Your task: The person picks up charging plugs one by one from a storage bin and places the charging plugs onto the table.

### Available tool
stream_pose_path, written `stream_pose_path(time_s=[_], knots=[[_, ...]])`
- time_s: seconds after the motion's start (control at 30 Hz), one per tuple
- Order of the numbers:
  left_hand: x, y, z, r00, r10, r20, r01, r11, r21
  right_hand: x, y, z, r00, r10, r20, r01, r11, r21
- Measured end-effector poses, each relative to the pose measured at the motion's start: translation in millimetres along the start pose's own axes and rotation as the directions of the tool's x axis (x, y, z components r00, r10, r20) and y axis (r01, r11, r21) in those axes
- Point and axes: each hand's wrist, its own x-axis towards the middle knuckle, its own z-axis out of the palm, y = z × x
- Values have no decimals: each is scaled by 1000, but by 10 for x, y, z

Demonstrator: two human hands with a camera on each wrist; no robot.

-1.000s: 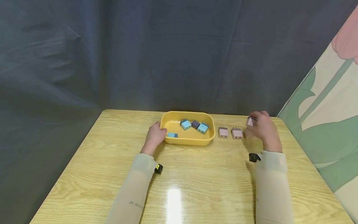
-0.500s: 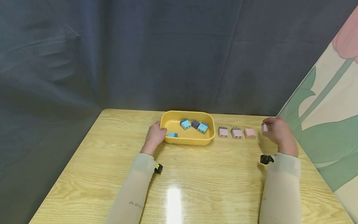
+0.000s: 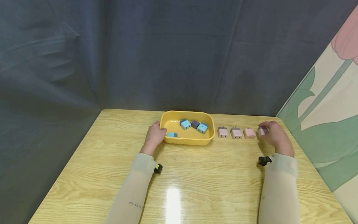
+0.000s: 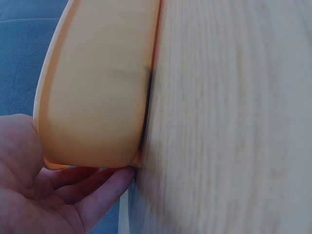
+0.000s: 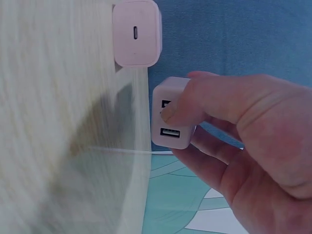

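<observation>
My left hand (image 3: pixel 155 134) grips the left end of a yellow plastic bin (image 3: pixel 187 142), thumb over the rim; the left wrist view shows fingers under its outer wall (image 4: pixel 92 97). Farther right, my right hand (image 3: pixel 278 138) pinches a pink USB charger (image 3: pixel 262 131) with a darker prong end. Seen from the right wrist, this charger (image 5: pixel 158 129) shows two ports, the thumb partly covering one, and hangs just off the tabletop. Beside it stand three pink plug chargers in a row: one (image 3: pixel 222 132) nearest the bin, one (image 3: pixel 236 133) mid-row and an all-pink one (image 3: pixel 249 133).
Inside the bin lie blue chargers (image 3: pixel 185 124), another blue charger (image 3: pixel 202 128), a partly hidden blue one (image 3: pixel 171 134) and a dark purple block (image 3: pixel 195 124). A dark curtain (image 3: pixel 173 56) hangs behind the wooden table (image 3: pixel 212 180); a flower-patterned cloth (image 3: pixel 330 133) borders the right side.
My right hand has carried its charger rightward past the all-pink one, uncovering that one, then slightly back left and lower toward the row's end. The left hand and bin stay put.
</observation>
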Motion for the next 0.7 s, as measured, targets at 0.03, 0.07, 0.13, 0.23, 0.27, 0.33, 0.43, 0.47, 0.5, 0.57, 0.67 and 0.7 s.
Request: stream_pose_path(time_s=[0.03,0.07,0.13,0.23,0.27,0.33,0.43,0.47,0.5,0.57,0.67,0.7], knots=[[2,0,2,1000,-2,0,2,1000,1,3,5,5,1000,3,4,-3,1000,2],[4,1,3,1000,-2,0,2,1000,2,7,11,10,1000,9,8,-9,1000,5],[7,3,4,1000,-3,0,3,1000,6,15,22,17,1000,20,13,-20,1000,7],[10,7,-2,1000,0,0,0,1000,12,25,39,24,1000,23,14,-23,1000,2],[9,9,-4,1000,1,1,-1,1000,14,27,44,26,1000,22,13,-22,1000,0],[4,13,-9,1000,1,1,-1,1000,16,33,56,32,1000,20,14,-20,1000,-1],[3,15,-17,1000,1,3,-1,1000,11,41,73,40,1000,25,19,-25,1000,0],[3,16,-21,1000,0,5,0,1000,7,42,79,43,999,29,23,-30,1000,2],[38,-25,-3,1000,10,2,-10,1000,9,46,89,47,999,33,27,-33,999,2],[49,-28,-12,1000,9,7,-9,1000,4,51,104,56,999,35,28,-36,999,3],[91,-71,7,1000,16,7,-16,1000,9,56,121,73,999,28,27,-29,1000,4],[93,-72,10,1000,17,7,-17,1000,10,58,126,80,999,25,26,-26,1000,4]])
